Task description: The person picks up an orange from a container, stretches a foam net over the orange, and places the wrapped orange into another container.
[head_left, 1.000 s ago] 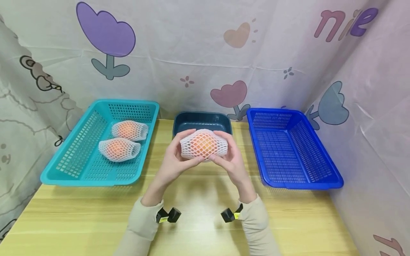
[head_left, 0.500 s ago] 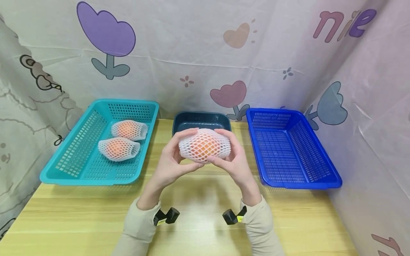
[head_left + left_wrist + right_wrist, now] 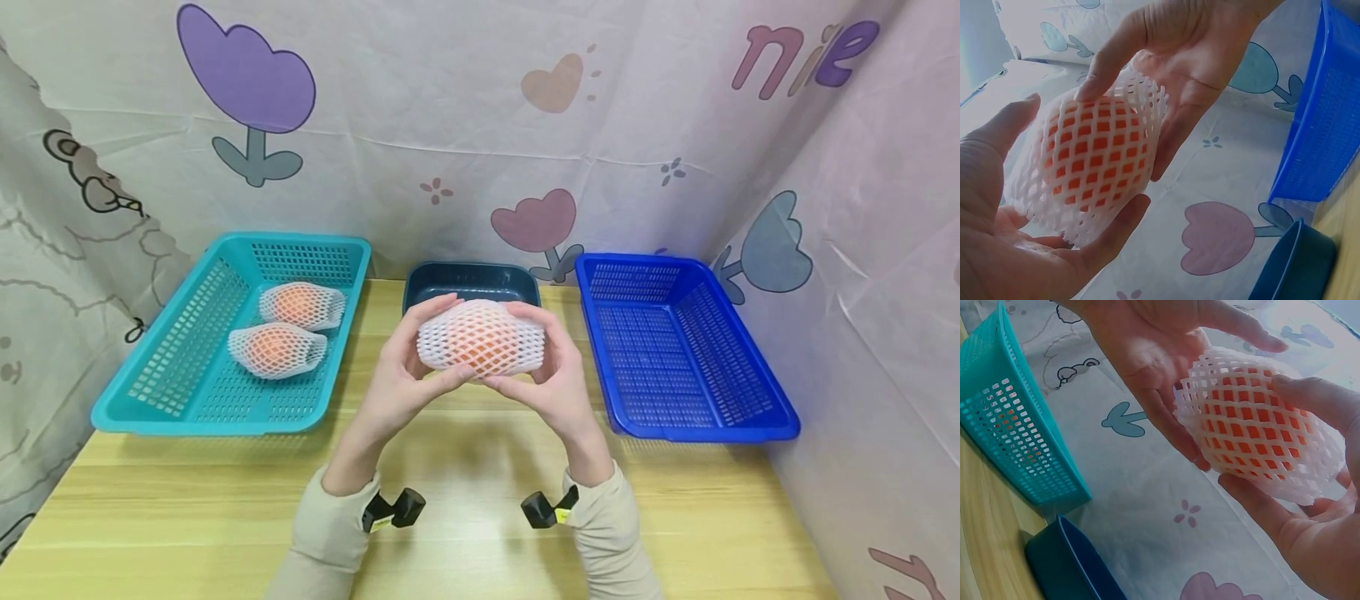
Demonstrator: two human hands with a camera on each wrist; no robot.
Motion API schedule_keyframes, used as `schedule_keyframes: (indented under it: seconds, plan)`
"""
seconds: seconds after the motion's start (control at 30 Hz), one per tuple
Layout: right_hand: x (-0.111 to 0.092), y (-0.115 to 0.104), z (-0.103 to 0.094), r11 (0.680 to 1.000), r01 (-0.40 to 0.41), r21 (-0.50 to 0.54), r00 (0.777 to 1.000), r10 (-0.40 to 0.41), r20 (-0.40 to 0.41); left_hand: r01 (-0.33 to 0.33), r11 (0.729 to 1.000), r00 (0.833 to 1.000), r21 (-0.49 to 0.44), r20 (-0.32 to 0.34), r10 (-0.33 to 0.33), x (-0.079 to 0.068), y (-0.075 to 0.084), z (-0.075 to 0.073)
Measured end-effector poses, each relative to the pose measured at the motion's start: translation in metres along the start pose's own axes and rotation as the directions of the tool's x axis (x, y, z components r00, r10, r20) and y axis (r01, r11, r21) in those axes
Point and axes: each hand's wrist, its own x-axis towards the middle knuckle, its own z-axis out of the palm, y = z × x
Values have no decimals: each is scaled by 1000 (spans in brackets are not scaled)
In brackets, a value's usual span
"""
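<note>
Both hands hold a fruit in a white foam net [image 3: 482, 337] above the table, in front of the small dark teal bin [image 3: 472, 271]. Its orange-red skin shows through the mesh; which fruit it is I cannot tell. My left hand [image 3: 393, 375] grips the left end, fingers behind and thumb at the lower front. On the other end is my right hand [image 3: 562, 379], its thumb also low on the front. In the left wrist view the netted fruit [image 3: 1094, 156] sits between both hands. The right wrist view shows the net [image 3: 1254, 425] wrapped all around it.
At left, a turquoise basket [image 3: 202, 429] holds two more netted fruits, one behind [image 3: 302, 305] and one in front [image 3: 276, 350]. A blue basket [image 3: 712, 434] stands at right. All rest on a wooden table [image 3: 465, 558] before a printed cloth [image 3: 420, 100].
The held fruit has turned slightly and risen a little toward the head camera. My right hand has shifted slightly right, and both thumbs have moved a little on the net. The baskets stay put.
</note>
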Motion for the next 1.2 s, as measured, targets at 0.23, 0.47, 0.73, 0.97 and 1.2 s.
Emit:
schedule_keyframes:
  seconds: [0.23, 0.47, 0.73, 0.97, 1.2]
  plan:
    - [-2, 0, 0, 999, 42, -19, 999, -42, 17, 45, 999, 999, 7, -11, -45, -2, -1, 5]
    - [-3, -2, 1, 1000, 10, 24, 999, -11, 39, 36, 999, 999, 9, -22, -35, -3, -3, 6]
    - [-2, 0, 6, 1000, 0, 19, 1000, -1, 24, 4, 999, 1000, 32, -21, -4, -2, -2, 6]
    - [-3, 1, 6, 996, 28, 81, 999, -29, 15, -22, 1000, 1000, 21, 2, 22, -2, -1, 6]
    - [-4, 0, 6, 996, 55, 70, 998, -53, -27, 20, 1000, 1000, 1, 23, -20, -1, -1, 7]
